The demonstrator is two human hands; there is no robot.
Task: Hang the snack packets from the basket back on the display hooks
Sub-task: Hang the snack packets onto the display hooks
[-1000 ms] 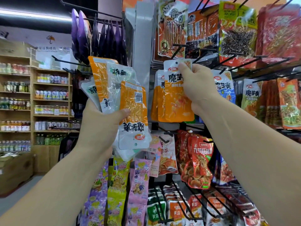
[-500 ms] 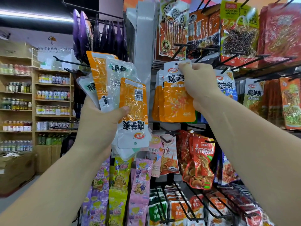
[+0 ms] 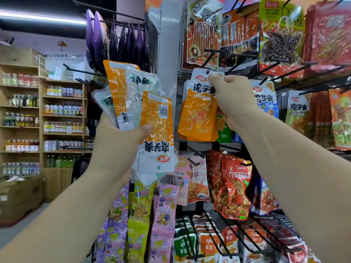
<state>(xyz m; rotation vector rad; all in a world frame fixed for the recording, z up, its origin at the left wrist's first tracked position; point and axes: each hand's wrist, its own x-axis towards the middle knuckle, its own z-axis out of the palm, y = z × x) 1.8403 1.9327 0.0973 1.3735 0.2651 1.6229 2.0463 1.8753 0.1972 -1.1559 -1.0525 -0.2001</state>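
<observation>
Overhead, right hand [image 3: 234, 96] pinches 魔芋爽 packet [image 3: 198, 115]; left hand [image 3: 116, 143] grips bunch [image 3: 155, 114].

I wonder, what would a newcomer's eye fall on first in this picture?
The left hand, centre left, grips a fan of snack packets, orange and clear, the front one upside down. Beside it the right hand pinches the white top of an orange packet held against the display rack. Around them hang bright goods: purple packets at upper left, red packets at lower right.
</observation>
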